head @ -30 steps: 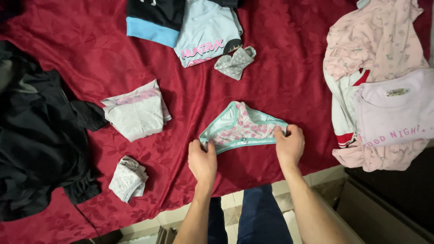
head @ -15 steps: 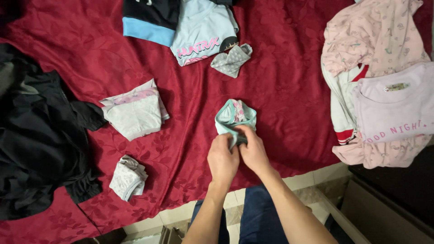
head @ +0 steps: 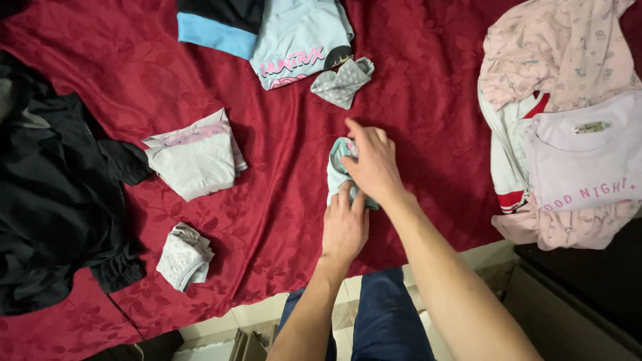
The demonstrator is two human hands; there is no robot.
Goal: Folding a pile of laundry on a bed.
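Note:
A small teal-and-pink patterned garment (head: 336,170) lies folded into a narrow bundle on the dark red bedspread (head: 281,200). My right hand (head: 371,164) rests flat on top of it, fingers pointing up and left, covering most of it. My left hand (head: 344,224) touches the bundle's lower edge with its fingertips. Only the bundle's left strip shows.
A folded white-pink piece (head: 197,160) and a small grey-white bundle (head: 184,257) lie left. A grey dotted piece (head: 344,81) and a light blue shirt (head: 297,40) lie above. Black clothing (head: 53,194) is heaped far left, pink and lilac tops (head: 575,134) far right.
The garment was spread wide between both hands, then folded inward to a narrow bundle. My right hand has moved on top of it, and my left has dropped to its lower edge.

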